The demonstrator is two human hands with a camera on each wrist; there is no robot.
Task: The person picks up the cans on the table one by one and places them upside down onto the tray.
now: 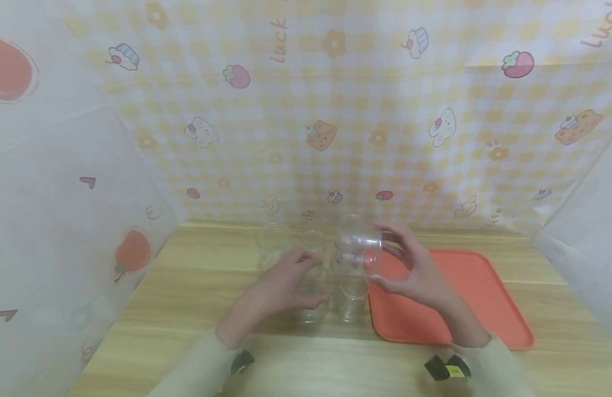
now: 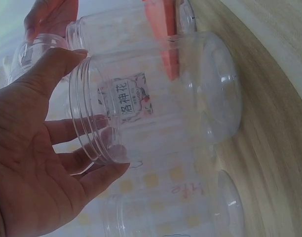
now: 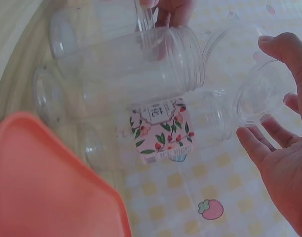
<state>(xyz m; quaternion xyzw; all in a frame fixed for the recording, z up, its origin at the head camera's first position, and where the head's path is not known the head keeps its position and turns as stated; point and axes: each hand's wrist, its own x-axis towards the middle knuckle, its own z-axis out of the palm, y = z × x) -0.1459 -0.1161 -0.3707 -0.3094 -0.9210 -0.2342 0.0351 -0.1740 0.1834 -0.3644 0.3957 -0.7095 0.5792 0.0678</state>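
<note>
Now grips a clear screw-neck jar (image 2: 166, 108) by its threaded neck with the left hand (image 1: 283, 284), thumb on one side of the rim, fingers curved round the other. Spreads the right hand (image 1: 417, 273) wide, thumb opposite fingers, around a clear round-edged container (image 3: 264, 94), held between the left hand and the orange-red tray (image 1: 489, 309). Cannot trace the container's full outline in the head view, with clear walls overlapping clear walls. Shows some left fingertips only through plastic.

Puts near the container, in the right wrist view, a jar with a pink floral label (image 3: 161, 128), and beside that another threaded jar (image 3: 116, 74). Cannot match the small printed label (image 2: 126, 98) in the left wrist view to one jar, through so many clear layers. Cuts off a lower jar (image 2: 175, 217) at the bottom of that view, and the tray in the right wrist view.

Leaves little room between the hands, among crowded jars. Passes the right forearm over the tray's front edge. Reaches, leftward of the jars, a broad stretch of wooden tabletop (image 1: 202, 298); behind them, close up, the yellow gingham cloth (image 1: 286, 105).
</note>
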